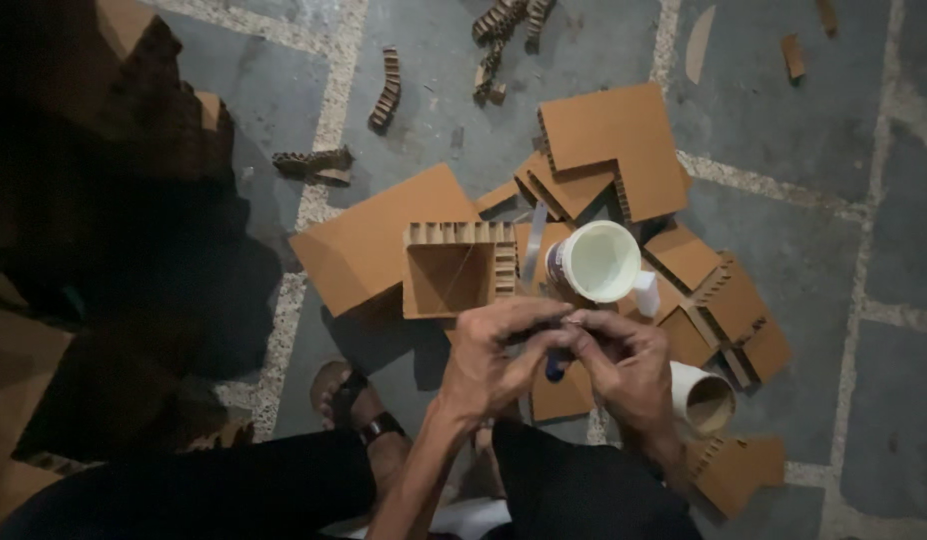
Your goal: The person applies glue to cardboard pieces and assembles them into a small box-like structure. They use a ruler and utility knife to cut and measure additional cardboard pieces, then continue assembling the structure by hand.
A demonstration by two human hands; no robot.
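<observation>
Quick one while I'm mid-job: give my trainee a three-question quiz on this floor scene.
1. True or false: both hands meet over one small dark object.
2. What lies directly beyond the hands? A) a white tub B) a metal tray C) a glass bottle
3. What material are the brown panels on the floor?

Key
1. True: the left hand and right hand pinch the dark object together.
2. A: the open white tub, beside an open-topped cardboard box.
3. Honeycomb cardboard, as in the cardboard panel on the stone floor.
</observation>
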